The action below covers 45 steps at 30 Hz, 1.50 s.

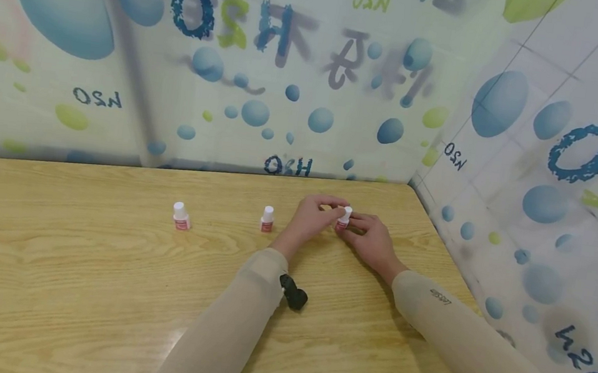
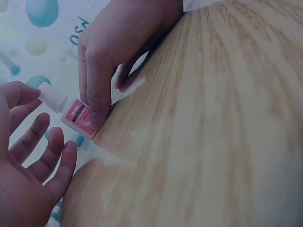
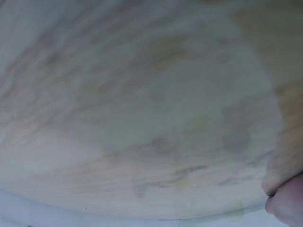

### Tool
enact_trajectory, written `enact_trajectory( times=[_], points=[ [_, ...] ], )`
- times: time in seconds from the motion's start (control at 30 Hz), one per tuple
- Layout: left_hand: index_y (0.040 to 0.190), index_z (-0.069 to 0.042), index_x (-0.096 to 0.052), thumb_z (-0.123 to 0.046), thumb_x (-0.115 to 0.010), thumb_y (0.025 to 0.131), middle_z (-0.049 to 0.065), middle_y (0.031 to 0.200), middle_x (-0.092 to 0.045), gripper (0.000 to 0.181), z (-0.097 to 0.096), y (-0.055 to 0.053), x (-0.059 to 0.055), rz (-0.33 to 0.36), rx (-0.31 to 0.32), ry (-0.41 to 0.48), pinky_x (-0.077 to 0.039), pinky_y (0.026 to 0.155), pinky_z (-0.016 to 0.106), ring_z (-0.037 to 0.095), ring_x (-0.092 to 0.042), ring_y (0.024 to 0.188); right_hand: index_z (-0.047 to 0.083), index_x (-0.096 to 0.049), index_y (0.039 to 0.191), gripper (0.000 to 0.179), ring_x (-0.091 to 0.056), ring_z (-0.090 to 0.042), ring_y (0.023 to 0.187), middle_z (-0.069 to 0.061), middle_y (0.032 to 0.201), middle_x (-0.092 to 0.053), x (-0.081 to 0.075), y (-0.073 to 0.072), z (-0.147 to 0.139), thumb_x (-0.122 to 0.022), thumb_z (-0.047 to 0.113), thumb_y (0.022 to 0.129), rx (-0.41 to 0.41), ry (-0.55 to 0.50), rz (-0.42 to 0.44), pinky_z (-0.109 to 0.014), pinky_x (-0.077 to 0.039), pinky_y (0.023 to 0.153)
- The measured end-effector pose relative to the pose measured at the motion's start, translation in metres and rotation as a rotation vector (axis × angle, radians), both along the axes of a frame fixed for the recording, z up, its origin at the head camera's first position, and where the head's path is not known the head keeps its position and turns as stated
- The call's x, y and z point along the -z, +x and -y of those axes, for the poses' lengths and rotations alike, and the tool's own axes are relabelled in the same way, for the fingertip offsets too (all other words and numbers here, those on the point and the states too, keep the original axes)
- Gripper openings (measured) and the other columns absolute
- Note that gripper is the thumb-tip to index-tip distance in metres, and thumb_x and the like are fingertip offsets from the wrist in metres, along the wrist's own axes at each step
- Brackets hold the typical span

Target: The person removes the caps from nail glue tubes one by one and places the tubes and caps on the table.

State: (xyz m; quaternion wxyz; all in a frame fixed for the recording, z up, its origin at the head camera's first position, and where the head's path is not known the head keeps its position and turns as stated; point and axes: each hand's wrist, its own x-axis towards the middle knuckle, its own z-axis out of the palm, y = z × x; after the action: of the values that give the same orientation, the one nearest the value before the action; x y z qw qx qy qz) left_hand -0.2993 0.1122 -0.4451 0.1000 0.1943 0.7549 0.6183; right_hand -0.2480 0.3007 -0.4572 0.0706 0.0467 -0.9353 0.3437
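A small white nail glue bottle with a pink label and a white cap stands on the table between the two hands. My left hand pinches its cap between thumb and index finger, the other fingers spread beside it in the left wrist view. Low on the bottle's body, my right hand grips it with thumb and fingers, covering part of the label. Only a fingertip shows at the lower right corner of the right wrist view.
Two similar bottles stand to the left on the wooden table: a nearer bottle and a farther bottle. Behind the table hangs a patterned wall covering, which continues along the right side. A black object sits at the left cuff.
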Motion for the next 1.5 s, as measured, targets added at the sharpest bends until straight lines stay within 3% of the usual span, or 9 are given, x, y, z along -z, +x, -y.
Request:
enact_trajectory(
  times=[0.2,0.53,1.0,1.33,1.5],
  points=[
    [0.121,-0.018,-0.081,-0.029,-0.072,0.101,0.007,0.116,-0.072,0.024,0.0003,0.0007,-0.0021,-0.017,-0.006,-0.001,-0.045,0.072,0.028,0.017,-0.054,0.089,0.016,-0.079,0.128,0.035,-0.058,-0.035,0.135,-0.007,0.149,-0.067,-0.002,0.0006,0.0008,-0.079,0.033,0.098,-0.001,-0.005,-0.002,-0.057,-0.043,0.117],
    [0.13,-0.019,-0.077,-0.03,-0.07,0.104,0.006,0.11,-0.068,0.029,0.0001,0.0017,-0.0014,-0.048,0.046,-0.034,-0.045,0.062,0.026,0.015,-0.055,0.075,0.015,-0.079,0.128,0.034,-0.057,-0.035,0.136,-0.007,0.15,-0.066,-0.0005,0.001,0.001,-0.079,0.031,0.098,0.008,-0.012,0.002,-0.058,-0.041,0.118],
    [0.123,-0.018,-0.079,-0.034,-0.073,0.102,0.004,0.104,-0.07,0.027,0.0005,0.004,-0.0046,-0.04,0.04,-0.032,-0.045,0.063,0.026,0.015,-0.054,0.078,0.015,-0.079,0.127,0.034,-0.058,-0.035,0.136,-0.009,0.146,-0.068,-0.0004,0.0017,0.0013,-0.079,0.032,0.098,0.013,-0.002,-0.005,-0.057,-0.042,0.119],
    [0.135,-0.011,-0.073,-0.031,-0.069,0.105,0.006,0.103,-0.066,0.036,0.0001,0.0024,-0.0028,-0.069,0.067,-0.038,-0.044,0.06,0.025,0.014,-0.052,0.072,0.016,-0.079,0.128,0.035,-0.058,-0.035,0.135,-0.007,0.149,-0.066,0.001,0.0008,0.001,-0.079,0.033,0.098,0.014,-0.001,-0.016,-0.056,-0.042,0.118],
    [0.132,-0.013,-0.075,-0.032,-0.07,0.104,0.005,0.102,-0.066,0.033,-0.0003,0.0022,-0.0018,-0.059,0.055,-0.034,-0.044,0.059,0.025,0.014,-0.053,0.071,0.016,-0.079,0.128,0.035,-0.058,-0.035,0.135,-0.008,0.149,-0.067,-0.0001,0.0014,0.0017,-0.079,0.033,0.098,0.018,0.0,-0.008,-0.056,-0.042,0.118]
  ],
)
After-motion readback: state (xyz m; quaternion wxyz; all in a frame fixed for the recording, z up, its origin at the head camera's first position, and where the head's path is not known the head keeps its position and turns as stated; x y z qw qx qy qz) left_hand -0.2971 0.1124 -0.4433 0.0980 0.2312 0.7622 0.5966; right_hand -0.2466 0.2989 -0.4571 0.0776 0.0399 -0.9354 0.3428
